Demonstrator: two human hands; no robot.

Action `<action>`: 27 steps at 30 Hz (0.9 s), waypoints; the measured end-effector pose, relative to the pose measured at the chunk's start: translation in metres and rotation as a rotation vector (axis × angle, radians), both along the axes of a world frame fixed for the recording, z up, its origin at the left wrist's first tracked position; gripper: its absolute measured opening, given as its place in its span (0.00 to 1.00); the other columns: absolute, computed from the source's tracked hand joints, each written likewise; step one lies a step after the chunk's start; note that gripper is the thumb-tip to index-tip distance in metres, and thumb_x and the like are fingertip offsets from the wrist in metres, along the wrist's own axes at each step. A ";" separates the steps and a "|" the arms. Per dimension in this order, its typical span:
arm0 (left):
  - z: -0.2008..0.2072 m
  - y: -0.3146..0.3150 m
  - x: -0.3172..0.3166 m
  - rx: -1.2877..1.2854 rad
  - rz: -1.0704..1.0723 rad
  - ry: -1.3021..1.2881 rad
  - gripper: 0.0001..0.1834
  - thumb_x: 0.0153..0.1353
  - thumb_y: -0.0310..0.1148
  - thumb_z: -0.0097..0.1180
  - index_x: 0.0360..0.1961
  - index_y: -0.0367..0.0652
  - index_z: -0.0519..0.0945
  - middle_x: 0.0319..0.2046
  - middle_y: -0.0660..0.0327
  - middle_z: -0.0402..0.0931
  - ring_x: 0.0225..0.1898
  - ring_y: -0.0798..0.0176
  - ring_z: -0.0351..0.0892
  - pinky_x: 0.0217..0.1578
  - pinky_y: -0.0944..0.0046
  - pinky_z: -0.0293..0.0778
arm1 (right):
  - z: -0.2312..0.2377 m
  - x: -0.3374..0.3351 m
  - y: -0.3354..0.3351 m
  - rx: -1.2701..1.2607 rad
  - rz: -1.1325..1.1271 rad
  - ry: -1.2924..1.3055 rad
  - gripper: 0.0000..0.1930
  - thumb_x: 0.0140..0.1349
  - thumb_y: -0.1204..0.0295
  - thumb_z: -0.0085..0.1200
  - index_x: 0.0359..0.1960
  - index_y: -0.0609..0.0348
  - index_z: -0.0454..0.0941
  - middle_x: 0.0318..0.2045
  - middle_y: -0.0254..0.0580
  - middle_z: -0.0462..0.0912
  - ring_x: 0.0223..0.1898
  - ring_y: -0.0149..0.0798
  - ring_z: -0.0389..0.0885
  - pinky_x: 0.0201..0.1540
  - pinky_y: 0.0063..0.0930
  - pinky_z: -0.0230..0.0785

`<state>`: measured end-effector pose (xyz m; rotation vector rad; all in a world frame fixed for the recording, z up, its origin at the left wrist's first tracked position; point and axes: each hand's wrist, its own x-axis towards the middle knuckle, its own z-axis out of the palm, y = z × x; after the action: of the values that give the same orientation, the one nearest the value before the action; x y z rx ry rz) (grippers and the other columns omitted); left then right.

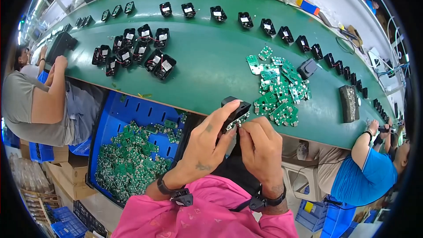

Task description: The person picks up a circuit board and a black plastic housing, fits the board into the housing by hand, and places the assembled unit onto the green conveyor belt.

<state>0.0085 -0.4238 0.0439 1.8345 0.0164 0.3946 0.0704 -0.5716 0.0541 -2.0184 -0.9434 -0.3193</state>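
Observation:
Just past the table's near edge, my left hand (205, 143) grips a black plastic casing (238, 103) between thumb and fingers. A small circuit board (238, 120) with metal parts shows at the casing's side facing me. My right hand (263, 147) is closed in a pinch right at the board's edge; whatever lies between those fingertips is hidden. Beyond my right hand, green circuit boards (282, 86) lie in a loose pile on the table. A closed dark casing (307, 68) rests against the pile's right side.
Open black casings with white labels (141, 49) cluster at left; more (218, 13) line the green table (198, 68). A blue tray (115, 109) of boards sits below the edge. A dark block (349, 104) lies right. Co-workers (39, 105) (363, 174) sit on both sides.

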 end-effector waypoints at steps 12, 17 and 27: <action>-0.004 -0.001 0.005 0.268 0.008 -0.117 0.27 0.65 0.21 0.55 0.65 0.37 0.68 0.54 0.45 0.78 0.50 0.43 0.81 0.49 0.58 0.77 | 0.010 0.009 -0.010 -0.237 0.072 0.018 0.05 0.59 0.83 0.55 0.36 0.65 0.76 0.31 0.48 0.74 0.32 0.53 0.77 0.34 0.42 0.69; 0.000 0.001 0.006 0.449 -0.017 -0.107 0.28 0.63 0.18 0.53 0.65 0.37 0.68 0.54 0.42 0.77 0.51 0.38 0.80 0.50 0.55 0.77 | 0.010 0.011 -0.010 -0.235 0.084 0.090 0.05 0.60 0.83 0.54 0.37 0.66 0.76 0.31 0.49 0.74 0.33 0.55 0.76 0.35 0.43 0.69; -0.002 0.002 0.003 0.142 -0.080 0.084 0.31 0.66 0.22 0.53 0.70 0.40 0.64 0.47 0.42 0.78 0.38 0.49 0.80 0.40 0.60 0.75 | 0.003 0.015 -0.013 -0.233 0.138 0.119 0.03 0.62 0.82 0.54 0.37 0.65 0.75 0.32 0.50 0.74 0.33 0.56 0.76 0.34 0.44 0.68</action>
<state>0.0119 -0.4218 0.0419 1.9845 -0.0280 0.2675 0.0850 -0.5848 0.0568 -2.1409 -1.0783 -0.0130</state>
